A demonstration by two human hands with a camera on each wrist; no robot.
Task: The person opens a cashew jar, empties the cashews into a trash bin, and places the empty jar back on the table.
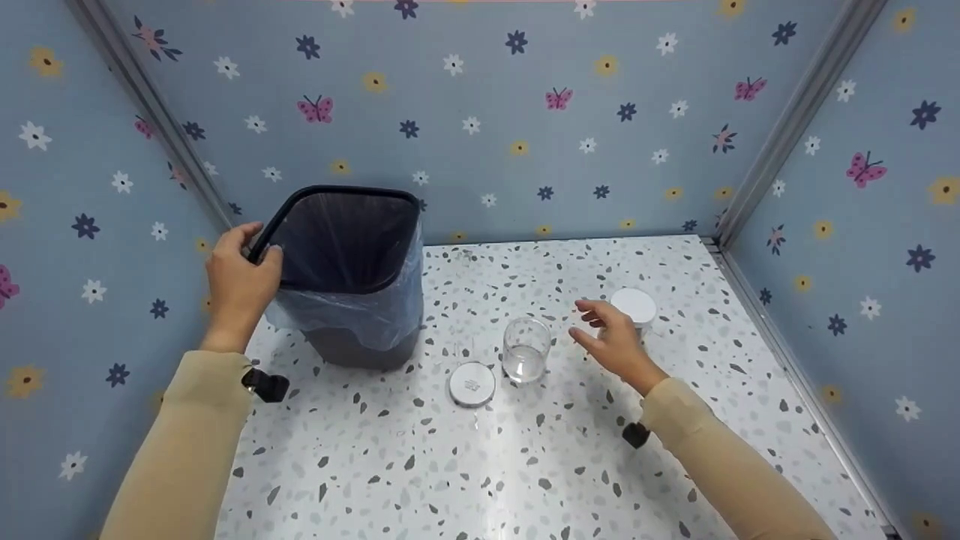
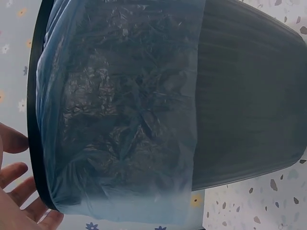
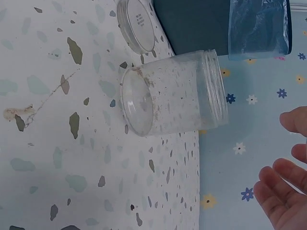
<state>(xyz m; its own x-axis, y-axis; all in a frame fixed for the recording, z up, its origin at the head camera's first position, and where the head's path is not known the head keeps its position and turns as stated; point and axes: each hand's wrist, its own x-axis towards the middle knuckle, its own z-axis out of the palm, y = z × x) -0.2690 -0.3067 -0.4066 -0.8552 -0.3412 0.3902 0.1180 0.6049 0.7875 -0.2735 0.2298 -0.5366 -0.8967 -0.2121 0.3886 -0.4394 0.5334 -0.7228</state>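
My left hand (image 1: 241,277) grips the black rim of a dark trash bin (image 1: 367,349) at the left, the rim passing between thumb and fingers. A translucent bluish liner bag (image 1: 360,315) is folded over the bin's rim and hangs outside. To the right, my right hand (image 1: 611,341) hovers with fingers parted and nothing between them. Just left of it stands a clear jar (image 1: 525,352) without a lid, with some specks on its wall in the right wrist view. Beside the jar lies a round lid (image 1: 472,384) with small print on top.
A container with a white top (image 1: 634,306) stands behind my right hand, partly hidden by it. Flower-patterned walls (image 1: 487,112) enclose the speckled table (image 1: 420,465) at the back and both sides. A small brownish smear (image 3: 18,112) marks the tabletop.
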